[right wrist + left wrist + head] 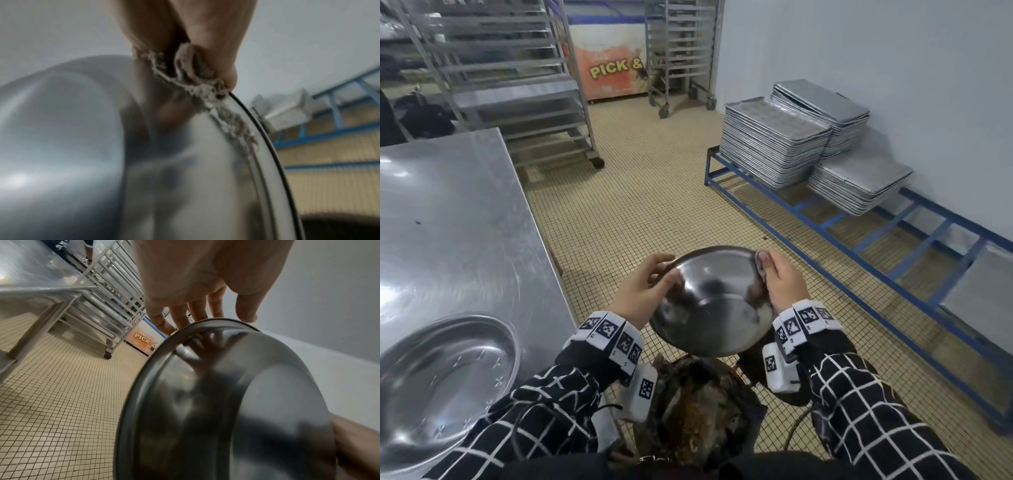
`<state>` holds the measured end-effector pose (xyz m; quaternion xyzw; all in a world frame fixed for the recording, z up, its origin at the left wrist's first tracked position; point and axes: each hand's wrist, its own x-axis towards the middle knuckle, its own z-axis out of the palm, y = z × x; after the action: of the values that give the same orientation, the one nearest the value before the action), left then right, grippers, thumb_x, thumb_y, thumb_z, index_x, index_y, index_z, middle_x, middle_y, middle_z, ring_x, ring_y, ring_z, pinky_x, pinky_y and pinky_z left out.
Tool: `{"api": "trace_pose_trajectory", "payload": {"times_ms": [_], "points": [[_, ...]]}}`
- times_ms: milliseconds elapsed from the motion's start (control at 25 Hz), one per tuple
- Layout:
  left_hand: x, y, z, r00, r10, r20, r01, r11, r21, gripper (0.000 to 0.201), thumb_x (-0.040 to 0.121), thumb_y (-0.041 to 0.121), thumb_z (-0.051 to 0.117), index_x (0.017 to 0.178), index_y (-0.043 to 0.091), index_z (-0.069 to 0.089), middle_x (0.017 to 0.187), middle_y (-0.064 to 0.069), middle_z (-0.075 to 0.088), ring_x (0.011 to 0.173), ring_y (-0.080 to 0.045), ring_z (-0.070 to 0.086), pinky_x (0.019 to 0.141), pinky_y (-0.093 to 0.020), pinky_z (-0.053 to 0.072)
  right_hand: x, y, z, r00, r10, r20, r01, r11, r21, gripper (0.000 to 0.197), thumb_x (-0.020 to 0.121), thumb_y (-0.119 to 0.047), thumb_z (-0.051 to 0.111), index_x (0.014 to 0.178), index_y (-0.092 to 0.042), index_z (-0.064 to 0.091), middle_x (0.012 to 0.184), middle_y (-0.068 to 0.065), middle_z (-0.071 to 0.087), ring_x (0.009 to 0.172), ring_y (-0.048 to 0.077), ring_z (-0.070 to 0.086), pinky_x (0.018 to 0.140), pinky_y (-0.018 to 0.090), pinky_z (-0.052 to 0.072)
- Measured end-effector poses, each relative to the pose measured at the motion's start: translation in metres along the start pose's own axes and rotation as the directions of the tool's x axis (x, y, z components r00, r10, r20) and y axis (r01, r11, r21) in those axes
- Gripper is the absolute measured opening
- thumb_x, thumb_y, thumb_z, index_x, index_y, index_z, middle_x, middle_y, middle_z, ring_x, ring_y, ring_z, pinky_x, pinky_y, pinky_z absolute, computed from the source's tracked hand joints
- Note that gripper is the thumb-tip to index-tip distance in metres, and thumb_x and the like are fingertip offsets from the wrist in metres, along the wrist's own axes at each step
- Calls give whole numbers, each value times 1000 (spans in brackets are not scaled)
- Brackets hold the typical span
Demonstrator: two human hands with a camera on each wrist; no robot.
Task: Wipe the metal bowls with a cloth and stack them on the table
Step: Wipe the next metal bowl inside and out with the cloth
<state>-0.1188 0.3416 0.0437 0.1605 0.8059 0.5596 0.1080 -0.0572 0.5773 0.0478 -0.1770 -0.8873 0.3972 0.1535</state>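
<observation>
Beyond the steel worktop's [458,205] right edge, the left hand [642,289] grips a round metal bowl's [710,301] rim. The right hand [786,279] pinches a frayed grey cloth [197,84] onto the opposite rim.

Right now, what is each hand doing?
Left hand: grips the metal bowl by its left rim.
Right hand: pinches the cloth against the bowl's right rim.

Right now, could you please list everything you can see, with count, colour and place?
held bowl: one, steel, between both hands over the floor
cloth: one, grey, pinched on the held bowl's right rim
table bowl: one, steel, on the table
table: one, steel, left
tray stacks: three, silver, on the blue frame
blue frame: one, right, by the wall
racks: two, metal, far side
left hand: grips the held bowl's left rim
right hand: pinches the cloth
</observation>
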Motion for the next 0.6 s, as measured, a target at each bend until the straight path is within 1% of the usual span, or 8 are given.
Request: {"api": "trace_pose_trajectory", "payload": {"times_ms": [120, 240, 320, 400, 440, 520, 560, 600], "points": [[4, 9, 7, 998, 49, 38, -53, 989, 138, 14, 94, 38, 52, 101, 31, 63, 91, 12, 66, 89, -6, 62, 82, -26, 49, 5, -11, 0, 968, -226, 109, 240, 962, -131, 25, 99, -28, 41, 102, -13, 61, 88, -9, 54, 78, 5, 49, 65, 7, 32], [8, 20, 11, 999, 41, 18, -44, 979, 197, 22, 97, 39, 47, 86, 28, 62, 81, 6, 64, 80, -14, 59, 71, -24, 44, 1, -21, 14, 948, -308, 74, 314, 946, -84, 24, 99, -24, 43, 106, -13, 62, 95, -8, 57, 86, 5, 51, 74, 9, 36], [10, 22, 10, 999, 43, -26, -37, 978, 204, 27, 97, 41, 45, 83, 25, 62, 77, 3, 64, 76, -18, 59, 71, -28, 47, -4, -24, 24, 939, -334, -85, 333, 942, -33, 25, 100, -26, 41, 108, -16, 63, 101, -6, 60, 93, 7, 53, 81, 16, 41], [11, 22, 10, 995, 61, -73, -44, 977, 207, 31, 96, 43, 45, 82, 22, 63, 74, 0, 64, 73, -21, 60, 73, -38, 51, -14, -30, 32, 894, -367, -257, 364, 929, -59, 34, 99, -37, 35, 109, -17, 61, 107, -3, 60, 100, 9, 52, 85, 19, 42], [12, 23, 11, 992, 74, -99, -52, 977, 206, 32, 96, 42, 45, 82, 21, 64, 73, -1, 64, 72, -22, 60, 74, -42, 51, -19, -34, 37, 863, -416, -285, 399, 909, -119, 39, 99, -41, 33, 111, -18, 61, 110, -1, 59, 104, 12, 52, 88, 23, 42], [13, 24, 11, 985, 99, -142, -73, 982, 176, 34, 96, 40, 47, 79, 17, 64, 70, -5, 64, 69, -26, 59, 72, -49, 50, -31, -40, 47, 814, -534, -229, 465, 835, -295, 37, 97, -40, 37, 116, -19, 61, 119, 0, 58, 112, 19, 50, 97, 35, 40], [14, 25, 10, 982, 106, -158, -82, 985, 154, 35, 97, 38, 47, 76, 15, 64, 68, -7, 63, 67, -29, 59, 71, -51, 50, -35, -39, 52, 817, -539, -203, 452, 818, -355, 37, 97, -38, 38, 123, -22, 58, 124, -1, 55, 117, 20, 48, 101, 39, 37], [14, 28, 9, 980, 104, -171, -82, 988, 132, 36, 97, 38, 47, 75, 14, 63, 67, -10, 63, 66, -31, 58, 70, -52, 49, -37, -36, 56, 844, -490, -217, 397, 844, -361, 40, 97, -38, 36, 130, -24, 52, 131, 0, 50, 122, 21, 44, 105, 42, 33]]}}
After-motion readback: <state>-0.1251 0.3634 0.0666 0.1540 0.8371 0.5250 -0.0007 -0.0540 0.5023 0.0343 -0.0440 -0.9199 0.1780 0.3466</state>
